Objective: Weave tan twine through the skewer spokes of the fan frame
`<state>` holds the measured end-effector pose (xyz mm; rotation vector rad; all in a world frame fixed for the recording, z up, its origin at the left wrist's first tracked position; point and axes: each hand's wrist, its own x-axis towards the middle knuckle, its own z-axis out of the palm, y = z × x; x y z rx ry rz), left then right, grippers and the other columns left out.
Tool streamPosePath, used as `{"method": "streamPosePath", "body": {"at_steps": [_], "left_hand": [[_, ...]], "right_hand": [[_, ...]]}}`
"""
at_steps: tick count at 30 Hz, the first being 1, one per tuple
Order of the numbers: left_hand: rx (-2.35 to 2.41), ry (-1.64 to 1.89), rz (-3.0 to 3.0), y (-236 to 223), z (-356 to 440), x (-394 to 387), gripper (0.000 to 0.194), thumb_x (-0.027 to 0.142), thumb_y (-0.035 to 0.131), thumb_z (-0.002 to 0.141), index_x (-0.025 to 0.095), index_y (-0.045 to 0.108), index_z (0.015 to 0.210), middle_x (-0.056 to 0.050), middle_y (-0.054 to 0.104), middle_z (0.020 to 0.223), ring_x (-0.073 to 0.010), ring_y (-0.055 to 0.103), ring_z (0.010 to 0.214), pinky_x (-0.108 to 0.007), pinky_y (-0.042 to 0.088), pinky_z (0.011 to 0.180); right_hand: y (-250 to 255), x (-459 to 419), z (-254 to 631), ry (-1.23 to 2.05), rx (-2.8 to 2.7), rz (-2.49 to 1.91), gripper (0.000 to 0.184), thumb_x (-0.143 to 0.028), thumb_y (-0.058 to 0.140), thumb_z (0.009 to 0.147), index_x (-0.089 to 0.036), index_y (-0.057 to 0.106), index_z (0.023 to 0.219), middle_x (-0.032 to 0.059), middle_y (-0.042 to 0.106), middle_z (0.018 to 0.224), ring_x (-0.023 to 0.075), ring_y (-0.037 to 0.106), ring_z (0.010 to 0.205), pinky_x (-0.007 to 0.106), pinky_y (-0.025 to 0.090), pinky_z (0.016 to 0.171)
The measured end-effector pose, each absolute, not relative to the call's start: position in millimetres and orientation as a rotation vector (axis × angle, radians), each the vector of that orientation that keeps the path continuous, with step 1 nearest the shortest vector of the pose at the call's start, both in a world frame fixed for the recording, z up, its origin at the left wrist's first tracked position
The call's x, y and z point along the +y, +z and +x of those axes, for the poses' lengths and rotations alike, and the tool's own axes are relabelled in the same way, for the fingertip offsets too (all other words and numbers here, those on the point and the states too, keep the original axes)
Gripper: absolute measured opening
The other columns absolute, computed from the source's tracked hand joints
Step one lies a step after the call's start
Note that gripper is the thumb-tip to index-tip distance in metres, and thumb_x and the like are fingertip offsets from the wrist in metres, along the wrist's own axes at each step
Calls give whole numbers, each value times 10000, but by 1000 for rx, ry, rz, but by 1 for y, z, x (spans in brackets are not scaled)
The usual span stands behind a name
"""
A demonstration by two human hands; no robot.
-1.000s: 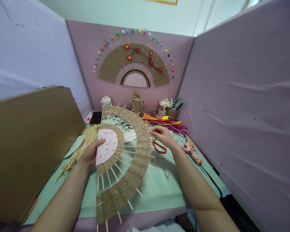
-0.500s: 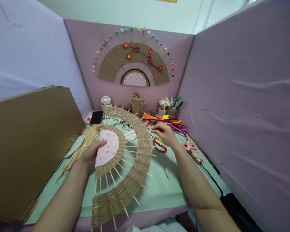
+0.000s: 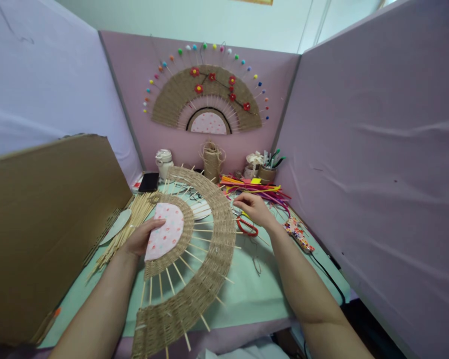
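The left hand has its grip clamped on a woven fan, thumb lying over the pink dotted half-round at its centre. The fan is held up over the middle of the tabletop, straight side to the left, thin sticks poking out past the curved rim, its lower end crossing the near edge in view. The right hand is just beside that rim, its grip drawn together at thumb and forefinger; whether anything thin lies between them I cannot tell. Below it rest red-handled scissors. Toward the right edge lies a flower-patterned tool with a black cord. Along the far edge stand a white jar, a cone of twine and a pot of pens, with bright fuzzy stems before the pot. A bundle of pale sticks lies near the left edge, beside a cardboard sheet.
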<state>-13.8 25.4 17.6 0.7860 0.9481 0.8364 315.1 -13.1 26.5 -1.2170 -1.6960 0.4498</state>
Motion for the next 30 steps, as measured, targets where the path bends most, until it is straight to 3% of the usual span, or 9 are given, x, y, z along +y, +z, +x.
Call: {"method": "streamPosePath", "body": {"at_steps": [7,17,30], "left_hand": [[957,841,794,19,-14,24,310,70,555,694,95,628,995,-113,725,683,-210,661,480,-263,544,452],[980,807,832,19,-15,25,305,95,596,666,75,621,970,-94,707,624,-207,651,477,-267,530,446],[955,769,893,15,-17,25,232,116,644,641,107,632,872,-77,692,588,-203,640,464,-261,517,425]], "right_hand": [[23,-11,311,465,-1727,-1207,186,-307,567,790,-145,634,730,-8,566,641,96,445,576,216,352,552],[21,-8,319,243,-1759,-1150,130,-279,562,826,-185,653,822,42,658,812,150,578,751,264,427,700],[22,-10,325,55,-1775,-1160,187,-344,577,828,-182,630,750,43,626,733,153,545,681,274,403,645]]}}
